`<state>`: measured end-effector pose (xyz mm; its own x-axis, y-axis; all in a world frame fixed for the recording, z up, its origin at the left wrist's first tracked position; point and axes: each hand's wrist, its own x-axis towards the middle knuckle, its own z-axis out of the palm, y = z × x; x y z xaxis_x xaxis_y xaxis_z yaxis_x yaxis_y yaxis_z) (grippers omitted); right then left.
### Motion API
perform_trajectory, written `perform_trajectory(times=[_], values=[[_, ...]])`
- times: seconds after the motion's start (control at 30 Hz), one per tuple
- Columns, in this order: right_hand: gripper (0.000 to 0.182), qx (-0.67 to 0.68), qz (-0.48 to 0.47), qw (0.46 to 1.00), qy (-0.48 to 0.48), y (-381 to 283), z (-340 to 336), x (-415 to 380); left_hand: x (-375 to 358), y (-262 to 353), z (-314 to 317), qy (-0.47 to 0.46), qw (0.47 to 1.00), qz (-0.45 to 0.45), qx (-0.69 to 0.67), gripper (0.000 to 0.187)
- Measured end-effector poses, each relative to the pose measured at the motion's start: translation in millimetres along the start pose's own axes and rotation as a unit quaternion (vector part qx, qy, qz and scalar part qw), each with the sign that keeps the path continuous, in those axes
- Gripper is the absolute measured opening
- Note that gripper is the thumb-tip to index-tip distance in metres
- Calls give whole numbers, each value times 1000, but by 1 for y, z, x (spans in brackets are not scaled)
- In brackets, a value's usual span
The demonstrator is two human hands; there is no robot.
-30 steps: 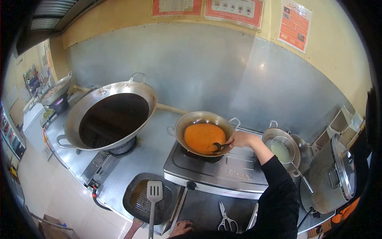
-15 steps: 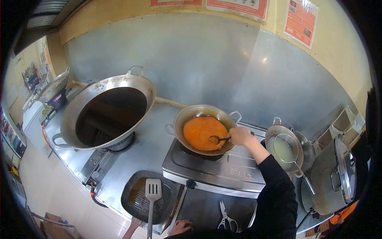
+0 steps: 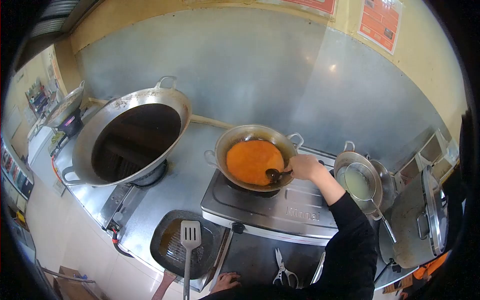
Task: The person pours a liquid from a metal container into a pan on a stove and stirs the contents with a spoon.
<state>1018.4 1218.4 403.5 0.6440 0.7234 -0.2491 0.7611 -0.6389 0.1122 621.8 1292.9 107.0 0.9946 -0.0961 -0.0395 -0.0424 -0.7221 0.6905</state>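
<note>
My right hand [image 3: 305, 167] is closed around the handle of a small black ladle [image 3: 273, 174]. The ladle's bowl sits at the right edge of smooth orange sauce [image 3: 251, 159] in a two-handled wok [image 3: 232, 137]. This wok stands on the silver gas stove [image 3: 270, 210]. At the bottom, my left hand [image 3: 225, 282] rests on the counter edge, fingers spread and holding nothing. Close to it lies a black square grill pan [image 3: 162, 250], with a slotted turner [image 3: 190, 235] across it. A pair of kitchen scissors [image 3: 284, 270] lies on the dark surface below the stove.
A large wok [image 3: 82, 155] of dark liquid stands at left. On the right are a wire strainer [image 3: 360, 172] resting over a pan of pale liquid [image 3: 344, 159], and a tall lidded pot [image 3: 407, 225]. A metal backsplash [image 3: 240, 70] rises behind.
My right hand has drawn the ladle slightly, and its bowl now shows dark and more exposed at the sauce's edge. The sauce surface looks smoother. The whole view has shifted a little.
</note>
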Motion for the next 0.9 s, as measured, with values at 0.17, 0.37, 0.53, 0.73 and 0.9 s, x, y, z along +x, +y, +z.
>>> perform_trajectory(times=[0.17, 0.37, 0.53, 0.73, 0.9], values=[[20, 52, 10, 997, 65, 6, 33, 29, -2, 5, -3, 31, 999, 22, 17, 18], [18, 94, 66, 982, 150, 1, 64, 84, -1, 5, -5, 23, 999, 42, 27, 16], [18, 133, 82, 969, 189, -25, 52, 98, 0, 3, -3, 26, 999, 39, 12, 16], [17, 136, 13, 971, 194, -36, 71, 97, 1, 8, -8, 40, 998, 50, 15, 11], [18, 103, 11, 986, 133, -42, 52, 46, -3, 11, -8, 47, 997, 49, 27, 15]])
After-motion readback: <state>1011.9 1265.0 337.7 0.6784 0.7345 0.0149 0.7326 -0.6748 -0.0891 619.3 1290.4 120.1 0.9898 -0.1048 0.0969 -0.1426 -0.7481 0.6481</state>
